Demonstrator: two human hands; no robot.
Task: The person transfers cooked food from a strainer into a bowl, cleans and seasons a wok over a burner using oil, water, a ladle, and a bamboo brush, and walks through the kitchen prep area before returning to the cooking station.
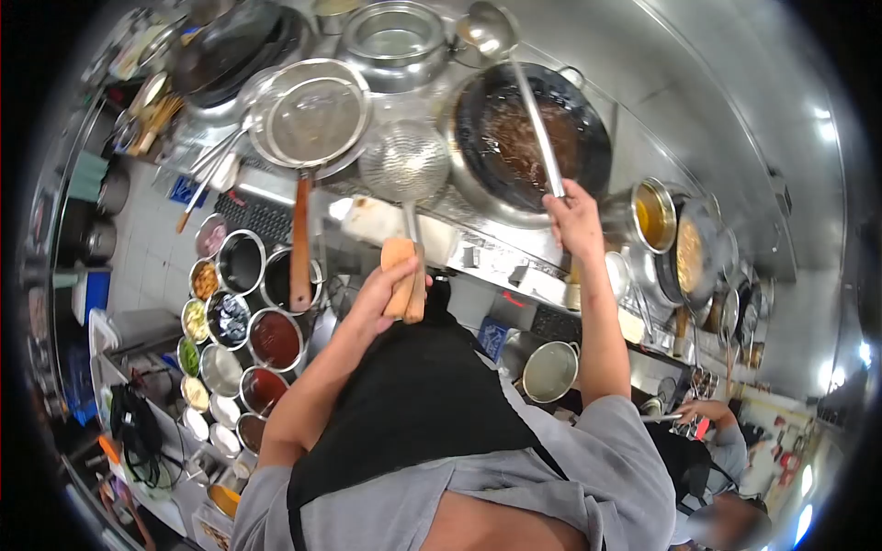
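Note:
My left hand (pixel 384 292) is closed around the wooden handle of a perforated skimmer (pixel 405 158). A tan, block-like piece (pixel 399 253) is in the same grip; I cannot tell whether it belongs to the skimmer. The skimmer's metal bowl hangs over the stove counter, left of the wok. My right hand (pixel 577 222) grips a long-handled metal ladle (pixel 536 124) near the handle's end. Its handle crosses above the black wok (pixel 593 151), and its bowl is past the far rim. Dark brown liquid (pixel 528 138) bubbles in the wok.
A wooden-handled mesh strainer (pixel 317 115) lies left of the skimmer. A lidded-looking metal pot (pixel 393 46) stands behind. Several sauce and ingredient containers (pixel 276 340) are at left. Pots (pixel 653 216) line the right counter. Another person's hand (pixel 703 411) is at lower right.

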